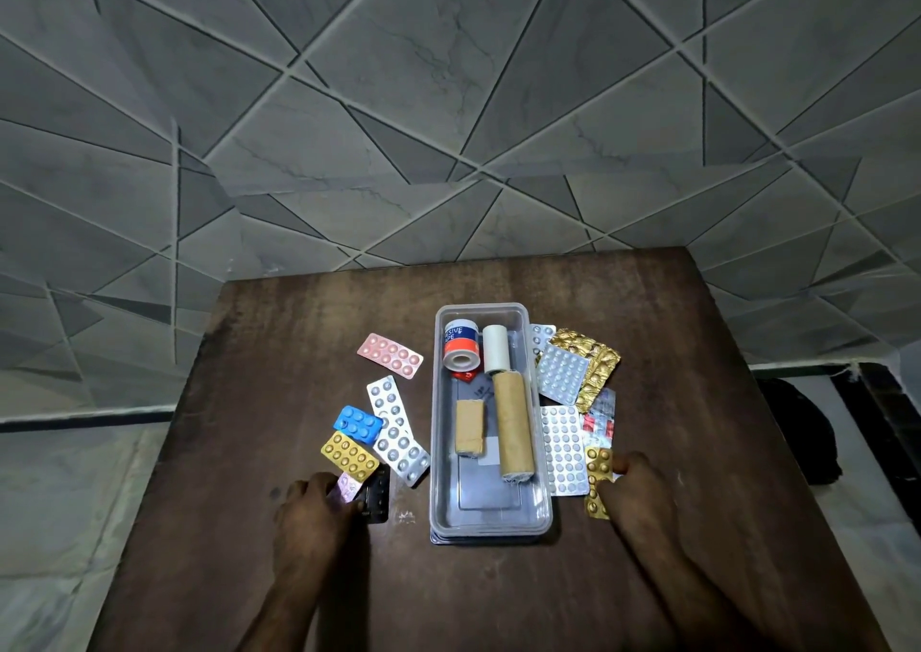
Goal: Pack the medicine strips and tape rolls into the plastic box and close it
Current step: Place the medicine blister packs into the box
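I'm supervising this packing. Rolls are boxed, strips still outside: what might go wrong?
1. Four rolls, including the long brown roll, already fill much of the plastic box; strips stacked on top may stop it closing.
2. The right hand pinches a gold strip beside the silver strip; lifting may drag that along.
3. The left hand grips a pinkish strip against a dark strip; both may lift together.

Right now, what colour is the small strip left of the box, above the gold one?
Blue; the small strip shows best in the head view.
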The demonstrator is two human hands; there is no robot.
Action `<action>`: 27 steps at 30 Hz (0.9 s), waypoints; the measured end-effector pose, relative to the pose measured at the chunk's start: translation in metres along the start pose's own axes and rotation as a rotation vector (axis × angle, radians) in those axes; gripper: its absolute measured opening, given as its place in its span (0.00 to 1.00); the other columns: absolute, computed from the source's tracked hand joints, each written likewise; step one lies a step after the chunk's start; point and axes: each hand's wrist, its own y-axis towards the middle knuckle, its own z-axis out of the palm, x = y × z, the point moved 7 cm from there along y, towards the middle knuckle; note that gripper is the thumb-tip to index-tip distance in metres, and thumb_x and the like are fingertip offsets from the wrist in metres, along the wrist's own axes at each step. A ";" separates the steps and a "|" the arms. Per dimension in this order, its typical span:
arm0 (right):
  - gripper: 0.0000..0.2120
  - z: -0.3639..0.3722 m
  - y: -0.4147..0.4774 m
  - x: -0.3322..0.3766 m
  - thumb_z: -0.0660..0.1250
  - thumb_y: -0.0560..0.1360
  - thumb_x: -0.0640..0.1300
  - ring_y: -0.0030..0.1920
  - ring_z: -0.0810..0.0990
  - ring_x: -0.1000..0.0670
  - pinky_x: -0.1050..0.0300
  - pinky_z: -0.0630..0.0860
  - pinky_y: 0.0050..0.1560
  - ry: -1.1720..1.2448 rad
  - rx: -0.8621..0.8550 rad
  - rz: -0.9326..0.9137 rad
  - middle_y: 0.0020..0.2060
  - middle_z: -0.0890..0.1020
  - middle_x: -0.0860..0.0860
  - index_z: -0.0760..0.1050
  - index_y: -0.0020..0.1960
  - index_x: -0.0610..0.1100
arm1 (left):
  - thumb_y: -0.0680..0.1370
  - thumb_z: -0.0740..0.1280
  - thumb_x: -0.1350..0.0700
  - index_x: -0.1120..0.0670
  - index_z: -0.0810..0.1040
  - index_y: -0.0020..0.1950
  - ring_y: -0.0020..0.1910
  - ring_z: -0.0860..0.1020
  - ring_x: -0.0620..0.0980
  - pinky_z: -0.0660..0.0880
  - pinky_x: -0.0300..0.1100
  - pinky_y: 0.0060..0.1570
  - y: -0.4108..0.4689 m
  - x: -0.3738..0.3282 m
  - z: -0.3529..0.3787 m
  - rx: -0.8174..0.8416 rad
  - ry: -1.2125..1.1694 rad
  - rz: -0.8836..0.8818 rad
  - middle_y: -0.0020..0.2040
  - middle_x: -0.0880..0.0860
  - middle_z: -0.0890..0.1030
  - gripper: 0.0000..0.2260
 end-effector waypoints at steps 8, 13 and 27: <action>0.08 -0.001 0.003 -0.004 0.71 0.63 0.44 0.46 0.82 0.42 0.52 0.77 0.46 0.099 0.058 0.072 0.43 0.84 0.45 0.74 0.40 0.48 | 0.65 0.78 0.52 0.55 0.80 0.47 0.43 0.80 0.56 0.68 0.44 0.38 0.003 -0.007 -0.010 0.044 -0.043 -0.025 0.42 0.55 0.83 0.14; 0.10 0.003 0.010 -0.010 0.72 0.59 0.49 0.40 0.82 0.44 0.48 0.79 0.45 0.184 0.079 0.089 0.36 0.84 0.48 0.76 0.38 0.47 | 0.69 0.75 0.55 0.52 0.81 0.43 0.41 0.81 0.53 0.76 0.46 0.42 -0.007 -0.014 -0.018 0.041 -0.128 -0.045 0.40 0.52 0.84 0.05; 0.05 -0.020 -0.004 0.056 0.73 0.67 0.42 0.28 0.79 0.46 0.46 0.78 0.35 0.386 0.040 -0.106 0.29 0.82 0.48 0.77 0.39 0.45 | 0.69 0.74 0.52 0.51 0.80 0.38 0.36 0.82 0.53 0.77 0.46 0.40 -0.013 -0.063 -0.058 0.074 -0.275 -0.097 0.34 0.51 0.83 0.05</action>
